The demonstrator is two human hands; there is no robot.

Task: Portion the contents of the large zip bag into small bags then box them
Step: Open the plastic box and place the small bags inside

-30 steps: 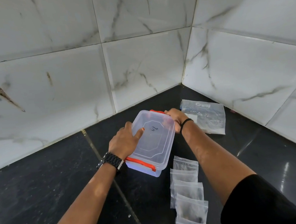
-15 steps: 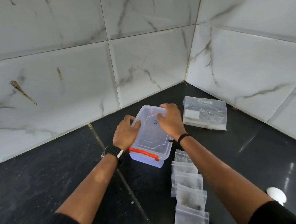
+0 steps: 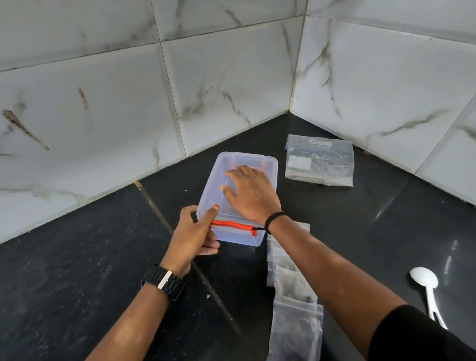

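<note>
A: Head view first. Where was the box?
B: On the dark floor, near its back corner where the tiled walls meet. The lid was on, one orange latch along the near end.
A: And the hands?
B: The left hand gripped the near left corner, thumb on the lid, fingers curled under the rim. The right hand lay flat on the lid, fingers straight and slightly apart.
A: The bags?
B: The big bag lay right of the box, apart from it. The small bags ran in a row from the box's near end, partly under the right forearm. A spoon sat further right.
A: How would the box handle?
B: Light, stiff, probably slick plastic. I'd hold the rim or corners and work the latch.
</note>
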